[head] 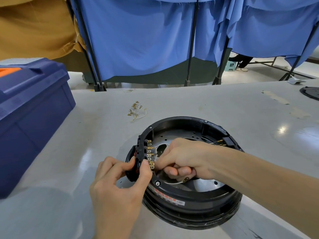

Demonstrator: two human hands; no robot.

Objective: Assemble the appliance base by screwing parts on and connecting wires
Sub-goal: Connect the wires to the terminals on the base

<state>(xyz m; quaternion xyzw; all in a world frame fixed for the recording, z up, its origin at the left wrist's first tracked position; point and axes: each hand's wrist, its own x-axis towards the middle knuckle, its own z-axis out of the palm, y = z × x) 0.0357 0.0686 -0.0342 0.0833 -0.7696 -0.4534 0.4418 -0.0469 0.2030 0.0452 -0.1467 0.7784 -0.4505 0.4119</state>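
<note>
**Hands at block, wire going on**

Pinches block (pixel 143 153) w/ L hand (pixel 119 180), thumb and fingers curled round it at left rim of base (pixel 189 201). Curls R hand (pixel 183 156) inside base, gripping white wire (pixel 172 183) just beside brass tabs (pixel 149 153); can't tell exact pinch pt, hidden by fingers. Has base flat on table (pixel 86 135), spare leads (pixel 137 109) well apart behind.

Risks, by judgement: could seat connector on wrong tab, given close-packed tabs; could bend a tab if pushed crooked; could snag loose ring end (pixel 185 178) under R palm.
</note>
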